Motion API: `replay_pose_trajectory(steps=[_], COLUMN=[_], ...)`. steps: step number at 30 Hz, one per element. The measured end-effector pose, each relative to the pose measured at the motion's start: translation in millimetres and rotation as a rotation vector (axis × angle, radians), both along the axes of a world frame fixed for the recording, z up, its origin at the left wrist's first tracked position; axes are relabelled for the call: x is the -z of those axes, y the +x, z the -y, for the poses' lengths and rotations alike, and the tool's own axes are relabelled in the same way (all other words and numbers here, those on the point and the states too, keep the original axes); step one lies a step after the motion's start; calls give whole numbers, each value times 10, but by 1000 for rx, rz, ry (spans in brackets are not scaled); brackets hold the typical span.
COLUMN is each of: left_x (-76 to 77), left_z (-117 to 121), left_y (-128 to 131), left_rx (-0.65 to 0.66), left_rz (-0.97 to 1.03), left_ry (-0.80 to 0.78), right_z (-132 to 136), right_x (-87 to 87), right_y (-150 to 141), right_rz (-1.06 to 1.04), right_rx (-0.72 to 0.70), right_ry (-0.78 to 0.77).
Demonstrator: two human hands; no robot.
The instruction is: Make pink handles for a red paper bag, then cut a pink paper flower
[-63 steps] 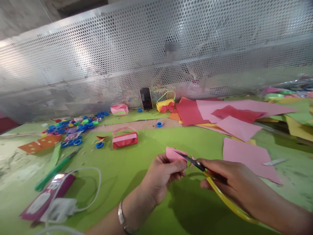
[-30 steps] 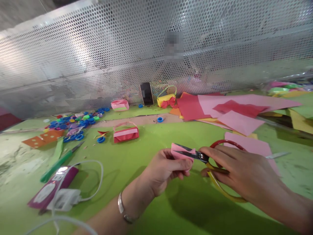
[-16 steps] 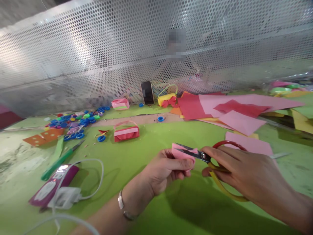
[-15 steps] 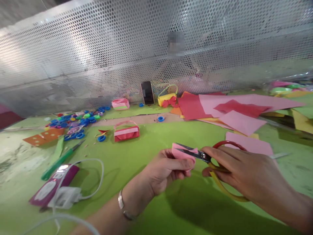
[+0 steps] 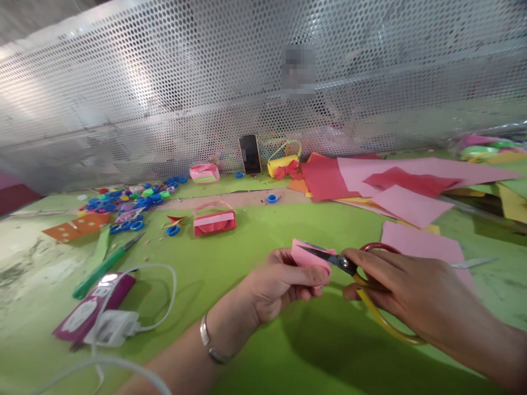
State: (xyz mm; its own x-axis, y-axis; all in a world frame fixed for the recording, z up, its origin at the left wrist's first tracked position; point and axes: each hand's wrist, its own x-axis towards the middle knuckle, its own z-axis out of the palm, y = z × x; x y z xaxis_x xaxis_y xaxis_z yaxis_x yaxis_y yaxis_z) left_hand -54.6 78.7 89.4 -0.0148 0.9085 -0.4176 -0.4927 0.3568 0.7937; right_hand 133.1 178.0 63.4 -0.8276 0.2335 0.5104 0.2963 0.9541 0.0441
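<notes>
Between the thumb and fingers of my left hand [image 5: 275,282] is a folded piece of pink paper [image 5: 307,262], held up over the green table. My right hand [image 5: 405,288] grips a pair of scissors [image 5: 345,263] with one red and one yellow handle loop. Their dark blades lie across the upper part of the pink paper, nearly closed, pointing left. Beyond my hands stands a small red paper handbag [image 5: 214,222] with a pink band and a pink handle.
Loose pink paper [image 5: 420,241] and red sheets [image 5: 329,178] lie at the right. A phone [image 5: 250,154] leans against the perforated metal panel [image 5: 197,71], beside a yellow paper bag [image 5: 284,166]. At left are a green-handled cutter [image 5: 99,271], a white charger [image 5: 113,328] and blue rings [image 5: 135,224].
The scissors' blades have come together on the pink paper, with the red loop lowered by my right hand. The left hand keeps its hold. The whole view has shifted slightly.
</notes>
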Motion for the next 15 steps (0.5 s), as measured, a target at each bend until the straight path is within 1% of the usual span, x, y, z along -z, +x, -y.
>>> replay_pose_trajectory(steps=[3,5,6,8,10,13,14,15], left_x=[5,19,28,40,42,32,28,25], left_z=[-1,1,3,6,6,4,4,6], left_y=[6,23,33,50,57,57,62,72], left_rx=[-7,10,30,79,113,141,159,182], left_rz=[-1,-32,-57,-117,-173,-242,-260,-281], left_ry=[-2,-11,-18,-27,-22,-23,-33,-46], right_z=[13,25,28,25,14,13,23,40], right_x=[5,-14,-30,-71,-119,-194,-216,-235], right_y=[-12,-14,-14,-12,-18,-56,-74,-94], right_rz=[-3,-34,-50,-72,-79,-120,-132,-145], right_rx=[-28,-43,-46,-11,58,161,173,176], right_ry=[-79,-180,-257,-467,-752,-1230,-1354,-1442])
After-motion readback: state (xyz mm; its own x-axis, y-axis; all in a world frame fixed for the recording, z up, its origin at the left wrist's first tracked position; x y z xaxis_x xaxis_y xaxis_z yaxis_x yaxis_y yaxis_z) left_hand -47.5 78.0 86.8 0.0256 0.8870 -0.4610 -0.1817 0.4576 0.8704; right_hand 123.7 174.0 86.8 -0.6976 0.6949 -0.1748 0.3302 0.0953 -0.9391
